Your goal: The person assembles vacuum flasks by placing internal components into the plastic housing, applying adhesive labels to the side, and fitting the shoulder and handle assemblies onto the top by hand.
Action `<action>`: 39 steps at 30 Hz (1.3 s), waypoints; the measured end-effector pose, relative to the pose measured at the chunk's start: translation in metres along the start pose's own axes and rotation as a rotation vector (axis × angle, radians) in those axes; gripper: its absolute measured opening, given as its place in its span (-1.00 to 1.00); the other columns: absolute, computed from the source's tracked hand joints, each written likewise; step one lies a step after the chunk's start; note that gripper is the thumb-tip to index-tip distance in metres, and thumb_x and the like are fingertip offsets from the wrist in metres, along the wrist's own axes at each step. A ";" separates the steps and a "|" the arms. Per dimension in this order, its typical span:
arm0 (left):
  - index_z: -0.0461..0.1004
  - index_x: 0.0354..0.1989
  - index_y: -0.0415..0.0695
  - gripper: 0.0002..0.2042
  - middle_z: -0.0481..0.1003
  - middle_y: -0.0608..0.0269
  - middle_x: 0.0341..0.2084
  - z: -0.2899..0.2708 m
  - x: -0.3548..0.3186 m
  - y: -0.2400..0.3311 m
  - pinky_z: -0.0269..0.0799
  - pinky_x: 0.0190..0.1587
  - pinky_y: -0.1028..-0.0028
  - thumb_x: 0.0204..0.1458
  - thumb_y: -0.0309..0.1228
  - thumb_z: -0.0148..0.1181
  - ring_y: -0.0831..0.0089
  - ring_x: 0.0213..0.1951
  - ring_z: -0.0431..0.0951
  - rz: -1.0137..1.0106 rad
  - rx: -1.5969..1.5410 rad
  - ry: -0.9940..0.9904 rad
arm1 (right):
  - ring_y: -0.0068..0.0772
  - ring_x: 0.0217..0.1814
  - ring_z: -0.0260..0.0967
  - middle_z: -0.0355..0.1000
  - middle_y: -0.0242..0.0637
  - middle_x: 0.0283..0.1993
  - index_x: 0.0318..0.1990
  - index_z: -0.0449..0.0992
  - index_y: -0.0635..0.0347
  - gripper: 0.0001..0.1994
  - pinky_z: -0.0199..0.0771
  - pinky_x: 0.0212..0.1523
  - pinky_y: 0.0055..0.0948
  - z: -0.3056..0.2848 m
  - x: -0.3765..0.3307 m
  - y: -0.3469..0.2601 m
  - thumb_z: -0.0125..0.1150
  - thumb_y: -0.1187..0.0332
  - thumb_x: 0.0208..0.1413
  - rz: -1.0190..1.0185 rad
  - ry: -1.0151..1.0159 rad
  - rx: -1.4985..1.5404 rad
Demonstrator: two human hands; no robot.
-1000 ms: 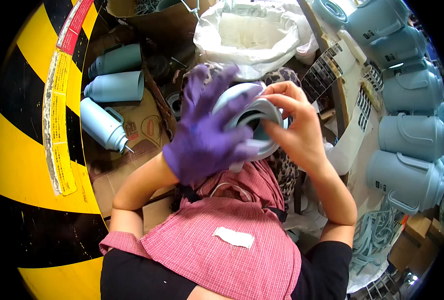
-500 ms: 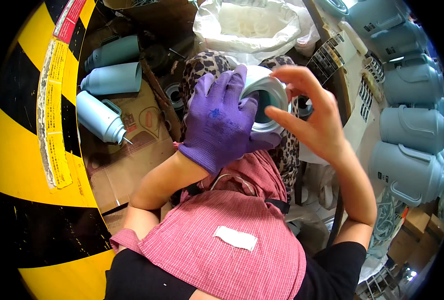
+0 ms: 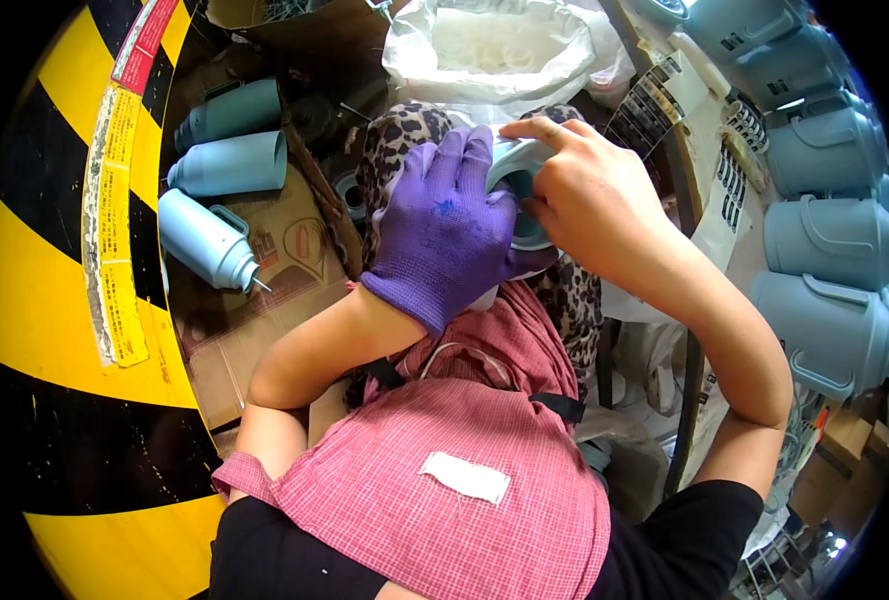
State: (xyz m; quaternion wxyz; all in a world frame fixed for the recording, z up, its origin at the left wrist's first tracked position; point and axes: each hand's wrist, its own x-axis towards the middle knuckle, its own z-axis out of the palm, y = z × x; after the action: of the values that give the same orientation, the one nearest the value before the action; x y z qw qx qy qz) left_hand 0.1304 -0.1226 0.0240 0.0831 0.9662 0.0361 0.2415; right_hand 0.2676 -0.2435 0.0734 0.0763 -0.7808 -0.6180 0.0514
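Note:
Over my lap, a pale blue thermos shell (image 3: 532, 155) is tilted with its round, hollow mouth toward me. My left hand (image 3: 445, 220), in a purple knitted glove, is wrapped round its left side, the thumb along the near edge. My bare right hand (image 3: 595, 195) grips the right side of the rim. Its index finger lies across the far edge, and the thumb reaches into the mouth. The palms and knuckles hide much of the shell, and whatever is pinched inside cannot be made out.
Blue thermos shells (image 3: 230, 163) lie on cardboard (image 3: 265, 320) at left, beside a yellow-and-black striped panel (image 3: 55, 440). A white-lined sack (image 3: 495, 45) stands ahead. Several handled blue thermos jugs (image 3: 825, 245) line the bench at right, near label sheets (image 3: 650, 105).
My right hand has moved in from the right, its spread fingers closing onto the rim. My left hand keeps its hold on the shell.

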 end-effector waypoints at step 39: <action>0.45 0.19 -0.27 -0.48 0.51 -0.10 0.05 0.073 0.042 -0.105 0.34 0.23 0.17 0.24 -0.08 0.18 0.00 0.07 0.51 -0.338 -0.737 0.195 | -0.35 -0.09 0.56 0.62 -0.28 -0.12 -0.24 0.67 0.29 -0.92 0.54 -0.14 -0.45 0.081 -0.024 0.228 0.37 0.56 0.10 0.325 0.962 0.253</action>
State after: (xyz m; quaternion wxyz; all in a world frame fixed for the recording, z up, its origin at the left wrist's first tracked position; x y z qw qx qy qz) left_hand 0.1990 -0.0256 -0.0390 0.4579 0.8249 0.1132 0.3114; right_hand 0.4662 -0.3133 -0.0487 0.4366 -0.7864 -0.3730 -0.2275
